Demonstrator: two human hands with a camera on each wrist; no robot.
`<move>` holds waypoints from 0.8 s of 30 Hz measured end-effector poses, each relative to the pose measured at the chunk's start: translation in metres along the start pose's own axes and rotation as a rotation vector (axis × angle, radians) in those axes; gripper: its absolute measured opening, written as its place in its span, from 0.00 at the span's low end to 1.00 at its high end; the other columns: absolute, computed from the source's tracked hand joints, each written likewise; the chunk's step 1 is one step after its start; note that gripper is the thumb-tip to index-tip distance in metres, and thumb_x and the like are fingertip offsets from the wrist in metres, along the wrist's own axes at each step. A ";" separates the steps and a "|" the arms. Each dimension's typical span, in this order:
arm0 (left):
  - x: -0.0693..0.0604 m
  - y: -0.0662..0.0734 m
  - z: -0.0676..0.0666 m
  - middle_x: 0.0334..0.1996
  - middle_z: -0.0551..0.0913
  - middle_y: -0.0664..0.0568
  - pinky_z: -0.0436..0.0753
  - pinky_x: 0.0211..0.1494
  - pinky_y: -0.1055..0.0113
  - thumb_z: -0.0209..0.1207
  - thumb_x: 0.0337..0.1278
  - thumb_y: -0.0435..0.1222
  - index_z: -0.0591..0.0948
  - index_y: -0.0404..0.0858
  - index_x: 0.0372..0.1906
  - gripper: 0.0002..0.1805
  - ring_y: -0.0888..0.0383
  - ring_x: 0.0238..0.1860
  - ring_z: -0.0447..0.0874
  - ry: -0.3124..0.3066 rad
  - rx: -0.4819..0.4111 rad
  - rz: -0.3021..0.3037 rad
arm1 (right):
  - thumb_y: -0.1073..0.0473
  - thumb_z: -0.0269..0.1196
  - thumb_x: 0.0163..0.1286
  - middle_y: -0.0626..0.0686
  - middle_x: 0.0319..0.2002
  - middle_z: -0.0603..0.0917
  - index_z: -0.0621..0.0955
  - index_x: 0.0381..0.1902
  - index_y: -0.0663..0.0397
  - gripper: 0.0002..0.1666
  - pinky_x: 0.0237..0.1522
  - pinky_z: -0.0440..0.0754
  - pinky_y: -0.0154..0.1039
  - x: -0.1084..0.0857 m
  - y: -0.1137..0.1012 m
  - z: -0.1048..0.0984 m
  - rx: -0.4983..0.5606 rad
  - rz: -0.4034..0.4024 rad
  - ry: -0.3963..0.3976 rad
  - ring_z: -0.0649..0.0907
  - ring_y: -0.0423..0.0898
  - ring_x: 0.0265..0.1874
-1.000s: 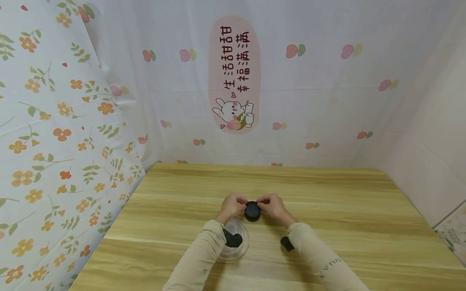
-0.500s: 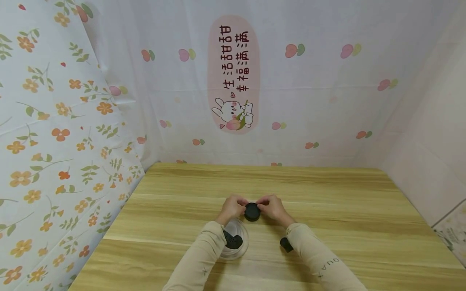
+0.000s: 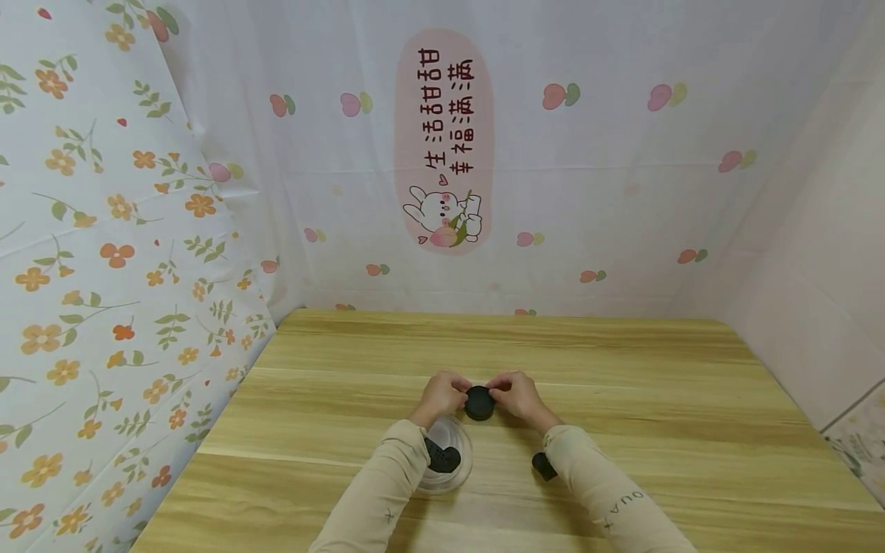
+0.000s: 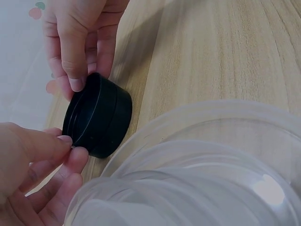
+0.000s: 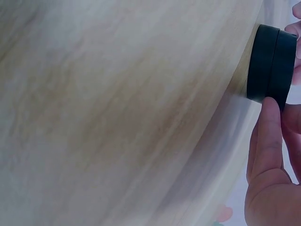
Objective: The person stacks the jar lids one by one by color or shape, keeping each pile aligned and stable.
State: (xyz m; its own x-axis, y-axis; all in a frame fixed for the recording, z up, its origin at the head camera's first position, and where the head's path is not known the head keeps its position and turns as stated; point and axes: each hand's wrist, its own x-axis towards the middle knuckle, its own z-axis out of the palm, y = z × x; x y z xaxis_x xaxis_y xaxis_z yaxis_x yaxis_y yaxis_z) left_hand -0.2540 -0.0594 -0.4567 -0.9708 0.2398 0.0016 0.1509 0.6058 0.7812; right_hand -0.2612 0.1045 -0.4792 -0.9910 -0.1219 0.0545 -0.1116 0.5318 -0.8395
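A short, round black part point(image 3: 479, 403) with a raised rim and a seam around its side is held between both hands. On its left edge, the thumb and fingers of my left hand point(image 3: 442, 394) pinch the rim. My right hand point(image 3: 520, 397) grips the opposite side with thumb and fingertips. The left wrist view looks into the hollow of the black part point(image 4: 98, 115), which is tilted there. Below the left wrist, a clear plastic container point(image 3: 456, 478) holds a black perforated piece point(image 3: 442, 458), partly covered by the sleeve.
A small black piece point(image 3: 544, 465) lies beside the right sleeve point(image 3: 588, 468), partly hidden by it. The wooden table point(image 3: 332, 346) ends at a patterned white cloth point(image 3: 332, 207) behind, and a floral cloth point(image 3: 104, 307) hangs on the left.
Both hands keep their hold in almost the same place. The black part has tipped slightly, its far edge a touch lower in the head view.
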 end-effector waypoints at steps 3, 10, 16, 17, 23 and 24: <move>0.001 0.001 -0.001 0.27 0.81 0.46 0.74 0.25 0.74 0.58 0.42 0.22 0.81 0.29 0.36 0.10 0.59 0.21 0.79 -0.005 -0.004 -0.006 | 0.72 0.61 0.54 0.54 0.29 0.81 0.82 0.30 0.64 0.05 0.27 0.78 0.34 0.000 0.000 0.000 0.019 0.011 -0.005 0.78 0.45 0.29; 0.026 -0.042 0.018 0.27 0.81 0.50 0.76 0.26 0.72 0.59 0.40 0.24 0.82 0.35 0.35 0.12 0.61 0.22 0.79 0.030 0.050 0.107 | 0.73 0.60 0.53 0.54 0.29 0.81 0.82 0.29 0.65 0.06 0.26 0.77 0.34 0.001 0.001 0.001 0.017 -0.001 -0.010 0.78 0.44 0.28; 0.014 -0.018 0.007 0.28 0.82 0.47 0.76 0.28 0.70 0.59 0.42 0.24 0.82 0.33 0.36 0.12 0.59 0.24 0.80 -0.003 0.039 0.003 | 0.73 0.61 0.53 0.54 0.29 0.81 0.82 0.29 0.64 0.05 0.26 0.77 0.33 0.001 -0.002 0.001 0.001 -0.002 -0.010 0.78 0.44 0.28; 0.012 -0.014 0.005 0.27 0.81 0.47 0.76 0.28 0.71 0.58 0.42 0.23 0.82 0.32 0.36 0.11 0.59 0.24 0.80 -0.006 0.027 -0.008 | 0.73 0.61 0.53 0.54 0.29 0.81 0.82 0.29 0.65 0.05 0.26 0.78 0.34 0.001 -0.003 0.001 0.000 -0.003 -0.009 0.78 0.44 0.27; 0.000 0.002 -0.002 0.28 0.81 0.46 0.75 0.27 0.73 0.57 0.44 0.23 0.81 0.29 0.36 0.10 0.58 0.24 0.80 0.003 0.047 0.013 | 0.73 0.61 0.53 0.55 0.29 0.81 0.82 0.29 0.65 0.05 0.26 0.77 0.34 0.000 -0.004 0.000 -0.005 -0.003 -0.011 0.78 0.44 0.27; 0.000 0.002 -0.002 0.28 0.81 0.46 0.75 0.27 0.73 0.57 0.44 0.23 0.82 0.30 0.36 0.10 0.58 0.24 0.79 -0.003 0.037 0.003 | 0.73 0.61 0.53 0.55 0.29 0.81 0.82 0.29 0.65 0.05 0.26 0.77 0.33 0.000 -0.004 0.000 -0.006 -0.005 -0.011 0.78 0.44 0.27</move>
State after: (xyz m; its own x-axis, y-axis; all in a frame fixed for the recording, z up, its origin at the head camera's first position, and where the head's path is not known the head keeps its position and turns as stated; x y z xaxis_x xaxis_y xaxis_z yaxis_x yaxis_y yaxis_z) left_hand -0.2538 -0.0598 -0.4538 -0.9697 0.2441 0.0022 0.1609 0.6324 0.7578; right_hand -0.2605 0.1029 -0.4758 -0.9897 -0.1335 0.0526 -0.1167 0.5361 -0.8360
